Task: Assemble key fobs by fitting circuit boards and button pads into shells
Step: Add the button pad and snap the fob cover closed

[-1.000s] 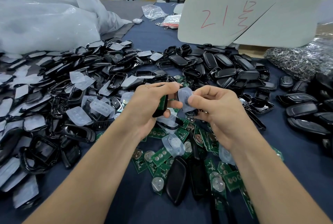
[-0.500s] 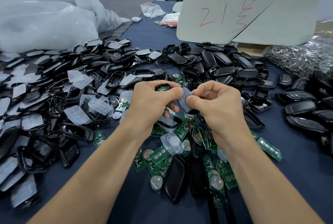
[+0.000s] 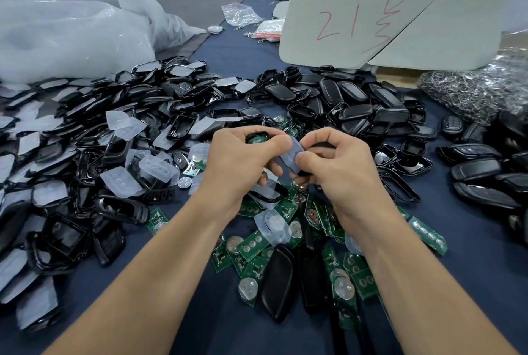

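Observation:
My left hand (image 3: 240,163) grips a black fob shell (image 3: 257,136) with a green circuit board showing inside it. My right hand (image 3: 337,166) pinches a translucent button pad (image 3: 290,154) against that shell, thumb on the pad. Both hands meet above a heap of green circuit boards (image 3: 254,243) with coin cells. A loose button pad (image 3: 274,224) lies on the boards below my wrists. Two closed black shells (image 3: 278,280) lie in front of me.
Open black shell halves and clear pads (image 3: 120,181) are piled at the left. Black shell backs (image 3: 354,110) fill the middle back and the right. White plastic bags (image 3: 71,37) sit back left, a grey card marked in red (image 3: 394,11) back right, a heap of metal rings (image 3: 480,91) beside it.
My hands have closed together, and the shell in my left hand has turned so its board faces up. The button pad has moved from held free to pressed against the shell.

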A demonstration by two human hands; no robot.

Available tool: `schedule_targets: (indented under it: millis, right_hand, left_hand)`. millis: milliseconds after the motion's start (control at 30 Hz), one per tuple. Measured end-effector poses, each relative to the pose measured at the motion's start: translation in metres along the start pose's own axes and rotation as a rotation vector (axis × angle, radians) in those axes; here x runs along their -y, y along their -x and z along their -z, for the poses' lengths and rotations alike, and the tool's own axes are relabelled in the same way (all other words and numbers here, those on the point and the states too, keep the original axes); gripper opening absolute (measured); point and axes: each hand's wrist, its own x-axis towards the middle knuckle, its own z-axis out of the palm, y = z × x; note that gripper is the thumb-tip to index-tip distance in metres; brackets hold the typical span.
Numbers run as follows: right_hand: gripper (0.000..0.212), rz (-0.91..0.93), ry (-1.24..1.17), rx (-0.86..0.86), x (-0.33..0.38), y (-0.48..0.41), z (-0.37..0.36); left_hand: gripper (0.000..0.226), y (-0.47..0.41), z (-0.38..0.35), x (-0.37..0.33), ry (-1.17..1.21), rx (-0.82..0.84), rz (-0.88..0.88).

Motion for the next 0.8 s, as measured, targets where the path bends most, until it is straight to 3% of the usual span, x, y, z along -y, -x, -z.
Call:
schedule_targets:
  millis: [267,533,800]
  right_hand:
    - [0.016,-0.021,-0.086,0.064,0.0016,0.0005,-0.0011]
    - [0.02,-0.016,-0.073,0.045,-0.0015,-0.0019,0.0001]
    - [0.027,-0.049,-0.101,-0.035,-0.0017,-0.0051,0.0029]
  left_hand:
    - [0.025,-0.0014,-0.0005,-0.001,-0.041,-0.071,-0.028]
    - [0.011,-0.0011,-0.0035,0.0015,-0.184,-0.131,-0.118]
    - [0.009,-0.0007,-0.0009,0.0028,-0.123,-0.03,-0.062]
